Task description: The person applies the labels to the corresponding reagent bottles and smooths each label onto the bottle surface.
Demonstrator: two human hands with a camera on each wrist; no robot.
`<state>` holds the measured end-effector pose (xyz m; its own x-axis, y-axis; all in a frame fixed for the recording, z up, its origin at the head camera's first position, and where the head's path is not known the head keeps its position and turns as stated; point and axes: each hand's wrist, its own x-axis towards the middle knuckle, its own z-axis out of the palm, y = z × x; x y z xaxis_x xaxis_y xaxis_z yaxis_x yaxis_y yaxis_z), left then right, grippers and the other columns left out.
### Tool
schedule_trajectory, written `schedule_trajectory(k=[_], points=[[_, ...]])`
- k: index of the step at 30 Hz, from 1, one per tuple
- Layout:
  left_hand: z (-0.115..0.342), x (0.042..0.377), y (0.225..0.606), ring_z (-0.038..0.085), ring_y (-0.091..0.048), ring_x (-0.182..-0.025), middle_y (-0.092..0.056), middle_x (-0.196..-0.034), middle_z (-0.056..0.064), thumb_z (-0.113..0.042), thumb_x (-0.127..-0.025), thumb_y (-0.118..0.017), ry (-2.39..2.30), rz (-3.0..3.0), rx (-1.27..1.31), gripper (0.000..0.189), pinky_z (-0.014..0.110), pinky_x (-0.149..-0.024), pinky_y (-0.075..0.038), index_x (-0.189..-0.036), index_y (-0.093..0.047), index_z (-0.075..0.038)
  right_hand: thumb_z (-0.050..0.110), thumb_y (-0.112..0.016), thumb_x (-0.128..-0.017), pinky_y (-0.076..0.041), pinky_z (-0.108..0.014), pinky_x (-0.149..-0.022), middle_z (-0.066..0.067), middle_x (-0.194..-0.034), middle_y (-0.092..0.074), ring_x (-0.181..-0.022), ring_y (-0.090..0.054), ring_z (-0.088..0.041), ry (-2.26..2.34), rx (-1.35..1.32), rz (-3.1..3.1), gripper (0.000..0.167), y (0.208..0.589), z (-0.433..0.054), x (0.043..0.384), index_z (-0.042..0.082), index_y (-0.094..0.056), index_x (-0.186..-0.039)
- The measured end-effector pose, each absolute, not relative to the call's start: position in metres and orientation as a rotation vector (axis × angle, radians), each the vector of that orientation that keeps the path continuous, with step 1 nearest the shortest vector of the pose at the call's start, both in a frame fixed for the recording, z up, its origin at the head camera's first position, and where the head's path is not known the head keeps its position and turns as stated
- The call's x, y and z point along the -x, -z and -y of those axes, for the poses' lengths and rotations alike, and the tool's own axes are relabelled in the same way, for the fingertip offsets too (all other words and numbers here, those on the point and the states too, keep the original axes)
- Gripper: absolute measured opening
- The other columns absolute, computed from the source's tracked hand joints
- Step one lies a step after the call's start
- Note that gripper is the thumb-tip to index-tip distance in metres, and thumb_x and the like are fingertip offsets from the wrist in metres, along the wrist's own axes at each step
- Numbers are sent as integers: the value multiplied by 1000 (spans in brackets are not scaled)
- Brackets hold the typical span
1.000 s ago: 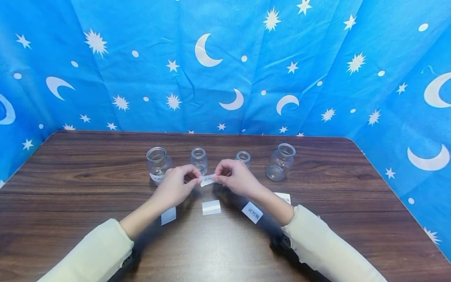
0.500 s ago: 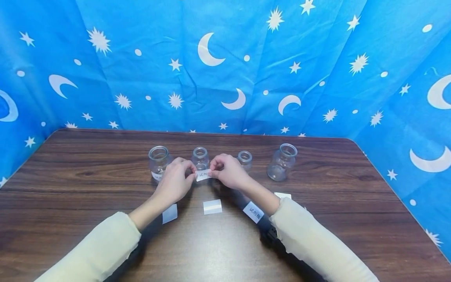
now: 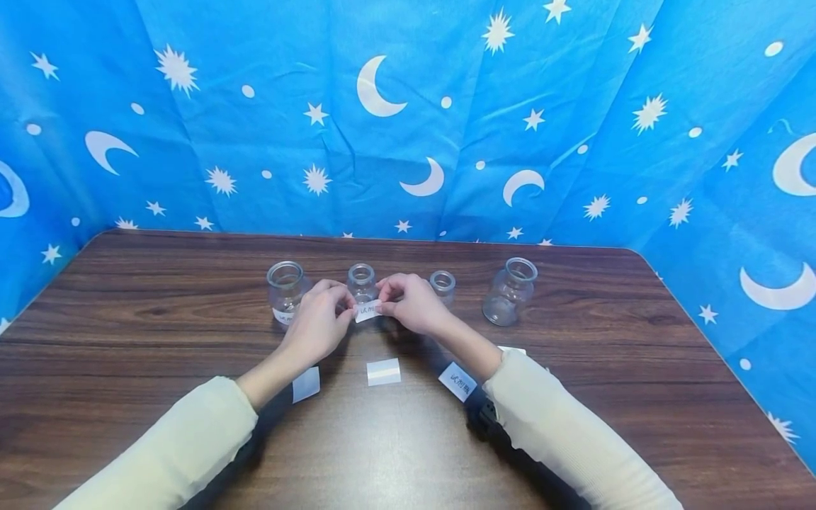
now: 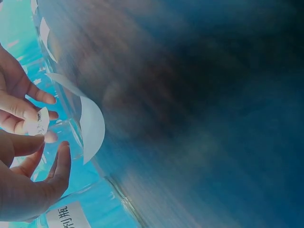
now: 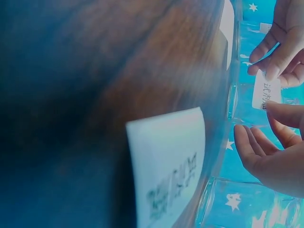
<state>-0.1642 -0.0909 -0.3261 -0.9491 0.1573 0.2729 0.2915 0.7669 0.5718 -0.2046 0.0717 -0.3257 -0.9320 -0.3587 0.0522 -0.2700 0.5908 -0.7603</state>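
A small white label (image 3: 367,310) with handwritten characters is stretched between my two hands, in front of a small clear glass jar (image 3: 362,282). My left hand (image 3: 319,322) pinches its left end between thumb and fingertips. On the other end, the thumb and fingertips of my right hand (image 3: 413,304) pinch it. In the right wrist view the label (image 5: 267,90) appears close to the jar's glass; whether it touches the jar I cannot tell. To the left, a wider glass jar (image 3: 285,290) bears a similar label (image 3: 281,316), partly hidden by my left hand.
Another small jar (image 3: 443,283) stands behind my right hand, and a larger jar (image 3: 510,294) farther right. Nearer me on the wooden table (image 3: 376,453) lie a pale paper piece (image 3: 306,384), a backing paper (image 3: 384,372) and a written label (image 3: 457,382). One more white piece (image 3: 515,350) is mostly hidden by my sleeve.
Both hands have carried the label slightly left and away from me, up to the front of the small jar. The jars and papers on the table stay put.
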Motion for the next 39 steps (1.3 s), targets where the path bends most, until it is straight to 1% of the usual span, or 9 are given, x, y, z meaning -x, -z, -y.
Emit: schedule_trajectory(k=[3,6,9,12,17,20,28,35,39], points=[[91,165,326,24,-56,-78,-58,-102,15,-4,-79,-67,937,2752,348,3,36,-65,-46,-79,-63,-3,1,-64,-82,-42,-40,-88,-8,-106,-62,-99,-57,-24,1252,518,-2712,11,325,-71,205,6,-60,-73],[90,165,327,23,-55,-78,-58,-102,15,-4,-79,-67,933,2755,341,4,35,-64,-46,-81,-64,-3,2,-65,-82,-43,-38,-86,-6,-97,-61,-94,-57,-22,1239,515,-2729,11,325,-71,204,7,-60,-73],[90,165,328,25,-56,-81,-59,-102,14,-4,-79,-68,929,2747,341,4,36,-66,-46,-80,-64,-3,2,-66,-81,-43,-36,-82,-4,-89,-59,-88,-57,-20,1232,526,-2744,12,324,-71,204,6,-60,-72],[90,165,329,25,-57,-83,-61,-100,13,-2,-79,-67,930,2728,351,4,37,-68,-47,-79,-63,-4,4,-68,-80,-43,-35,-79,-2,-85,-58,-85,-56,-19,1224,538,-2753,12,324,-72,204,7,-60,-72],[90,165,329,22,-59,-78,-62,-90,10,0,-77,-67,935,2708,365,6,34,-67,-48,-78,-63,-4,5,-70,-79,-43,-32,-74,-1,-80,-59,-80,-57,-18,1218,536,-2766,12,324,-73,204,7,-59,-74],[90,165,329,21,-59,-76,-61,-84,9,0,-76,-69,924,2706,363,7,34,-66,-48,-78,-62,-4,5,-71,-76,-44,-30,-70,-2,-78,-61,-76,-58,-17,1235,524,-2769,15,323,-73,203,7,-57,-78],[88,165,330,20,-57,-70,-60,-78,7,0,-75,-70,888,2674,380,10,32,-63,-47,-78,-60,-3,3,-73,-73,-48,-30,-74,-6,-87,-61,-81,-60,-18,1289,560,-2744,31,323,-73,204,4,-56,-99],[89,164,330,21,-60,-73,-61,-83,11,3,-74,-71,949,2654,369,33,34,-63,-49,-101,-53,0,6,-74,-74,-48,-32,-75,-6,-91,-61,-85,-61,-19,1261,545,-2734,33,321,-74,202,5,-56,-103],[89,164,330,21,-60,-76,-61,-84,10,1,-75,-71,951,2689,361,36,34,-67,-49,-107,-56,2,7,-74,-75,-48,-34,-78,-7,-96,-63,-89,-61,-21,1236,543,-2743,34,320,-74,200,6,-56,-103]])
